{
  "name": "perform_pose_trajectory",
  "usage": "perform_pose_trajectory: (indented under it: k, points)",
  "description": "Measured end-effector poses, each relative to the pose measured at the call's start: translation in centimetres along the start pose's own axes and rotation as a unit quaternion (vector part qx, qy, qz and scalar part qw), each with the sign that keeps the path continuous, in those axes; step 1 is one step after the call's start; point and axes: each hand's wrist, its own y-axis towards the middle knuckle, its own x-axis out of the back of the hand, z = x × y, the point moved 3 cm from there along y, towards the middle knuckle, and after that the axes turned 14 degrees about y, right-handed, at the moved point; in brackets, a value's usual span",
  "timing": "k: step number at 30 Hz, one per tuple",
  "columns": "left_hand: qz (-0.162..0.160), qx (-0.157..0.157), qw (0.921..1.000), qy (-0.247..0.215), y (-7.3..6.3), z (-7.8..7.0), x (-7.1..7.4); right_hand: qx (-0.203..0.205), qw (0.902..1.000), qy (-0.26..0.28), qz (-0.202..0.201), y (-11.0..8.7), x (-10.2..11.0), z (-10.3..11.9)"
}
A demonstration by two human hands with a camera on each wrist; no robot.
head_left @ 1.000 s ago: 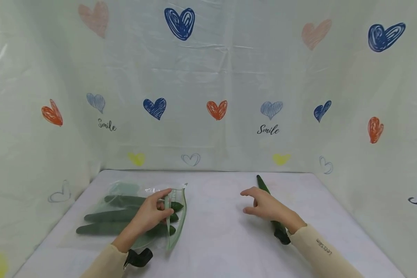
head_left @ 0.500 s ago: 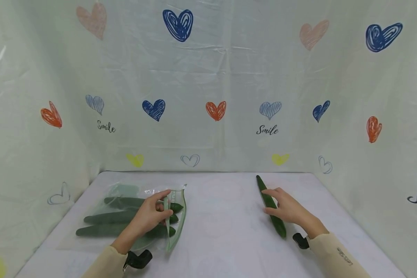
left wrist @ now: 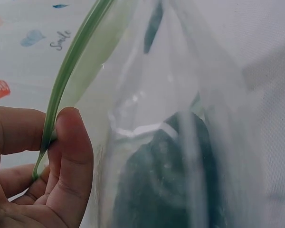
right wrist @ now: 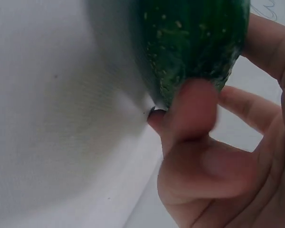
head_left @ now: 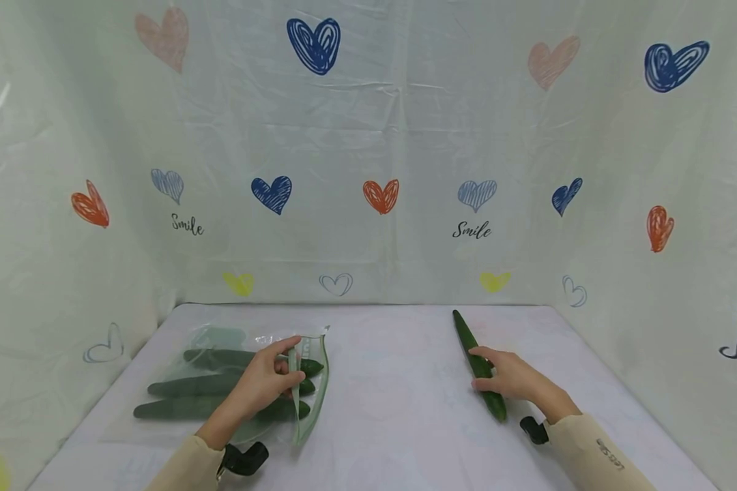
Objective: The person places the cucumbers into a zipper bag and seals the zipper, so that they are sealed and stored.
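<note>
On the left of the table lies a clear zip bag (head_left: 316, 402) with a green-edged mouth facing right. Several cucumbers (head_left: 178, 406) lie side by side inside it. My left hand (head_left: 259, 383) pinches the upper layer at the mouth, lifting it apart from the lower one; the left wrist view has the green zip strip (left wrist: 61, 90) between thumb and fingers. Off to the right, one loose cucumber (head_left: 464, 333) slants across the tabletop. My right hand (head_left: 516, 379) holds it round the middle, thumb on the near side, as the right wrist view shows close up on the cucumber (right wrist: 194, 42).
A white cloth covers the table (head_left: 387, 409). Behind and at both sides hangs a pale curtain (head_left: 368, 136) printed with hearts. Black wrist cameras sit below each hand, the left one (head_left: 246, 458) near the bag's front edge.
My right hand has moved right, off its place left of the loose cucumber, and then closed round it. The left hand keeps its pinch on the bag with hardly any movement.
</note>
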Motion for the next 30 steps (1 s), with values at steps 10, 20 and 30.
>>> perform_pose_trajectory:
  k: [10,20,30]
  points:
    - [0.0,0.004,1.0,0.0,0.0,0.2,0.0,-0.06,0.9964,0.057,-0.018,-0.3,-0.4,-0.2]
    - [-0.004,0.008,1.0,-0.003,0.1,0.1,0.1,-0.046,0.9947,0.087,-0.03,0.2,-0.7,-0.5]
    - [-0.004,0.008,0.9999,-0.008,0.3,0.1,0.1,0.088,0.9943,0.053,0.031,1.5,-2.5,1.6]
